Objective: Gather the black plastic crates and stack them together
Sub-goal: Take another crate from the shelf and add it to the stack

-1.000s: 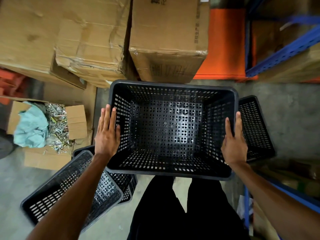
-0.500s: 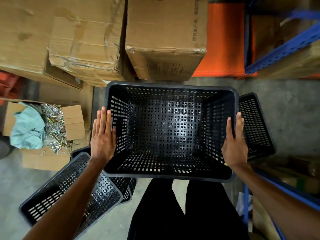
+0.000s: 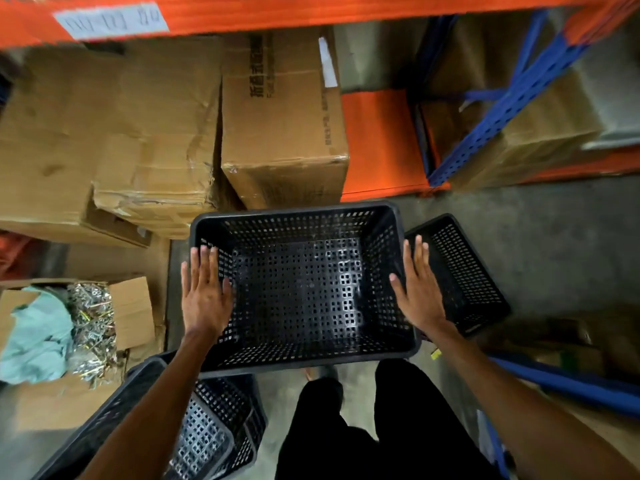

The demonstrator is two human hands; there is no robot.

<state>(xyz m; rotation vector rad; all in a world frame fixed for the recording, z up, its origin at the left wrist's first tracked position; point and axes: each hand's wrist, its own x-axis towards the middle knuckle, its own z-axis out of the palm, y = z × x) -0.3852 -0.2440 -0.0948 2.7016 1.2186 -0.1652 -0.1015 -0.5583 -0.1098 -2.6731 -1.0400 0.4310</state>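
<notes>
Directly below the camera, a black plastic crate [image 3: 304,230] hangs in front of the person's black trousers [image 3: 363,438], clear of the concrete floor [image 3: 554,244], mouth up and empty. It is rectangular with rounded corners and a thick, smooth rim, and its four walls and bottom are pierced all over by a regular grid of small square holes; light glints off the bottom. The left hand [image 3: 206,292] lies flat against its left end, fingers straight and close together along the rim, thumb reaching over the inner wall. The right hand [image 3: 419,292] mirrors it on the right end, fingers straight and nearly together, thumb splayed inward over the edge; the fingertips of both are a little blurred. A second crate [image 3: 464,271] of the same pattern sits on the floor just to the right, partly behind the right hand. At lower left, under the left forearm, more crates [image 3: 207,441] lie tilted, seemingly one inside another, though how many I cannot tell. Beyond stand dented cardboard boxes [image 3: 284,133] under an orange rack beam [image 3: 311,12], with a blue upright [image 3: 512,102] to the right. On the left an open carton [image 3: 131,306] holds shiny screws [image 3: 93,323] and a teal cloth [image 3: 34,337].
</notes>
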